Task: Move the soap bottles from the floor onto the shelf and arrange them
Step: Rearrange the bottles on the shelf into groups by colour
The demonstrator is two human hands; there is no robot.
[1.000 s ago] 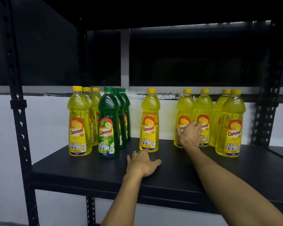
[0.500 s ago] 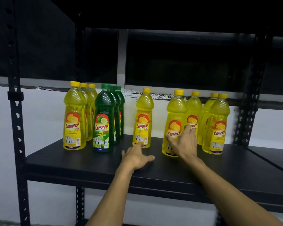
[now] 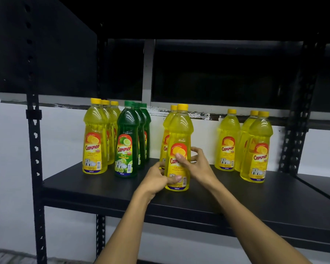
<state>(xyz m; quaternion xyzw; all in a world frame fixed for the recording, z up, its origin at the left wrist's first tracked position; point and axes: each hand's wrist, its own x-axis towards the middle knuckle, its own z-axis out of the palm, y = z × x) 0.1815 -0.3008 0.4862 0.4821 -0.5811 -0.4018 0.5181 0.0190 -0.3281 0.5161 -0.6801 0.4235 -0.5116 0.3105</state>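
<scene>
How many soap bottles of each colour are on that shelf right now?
Yellow bottles: 8 (one held by the left hand and right hand)
Green bottles: 3
Total on the shelf: 11

Yellow, green soap bottles (image 3: 178,149) upright on shelf (image 3: 103,187)

1. A white wall (image 3: 10,168) stood behind the rack.
2. Dark window panes (image 3: 225,77) ran above it, split by a pale mullion (image 3: 147,73).
3. Black perforated uprights (image 3: 33,149) framed the left side.
4. Light was dim overhead.
</scene>
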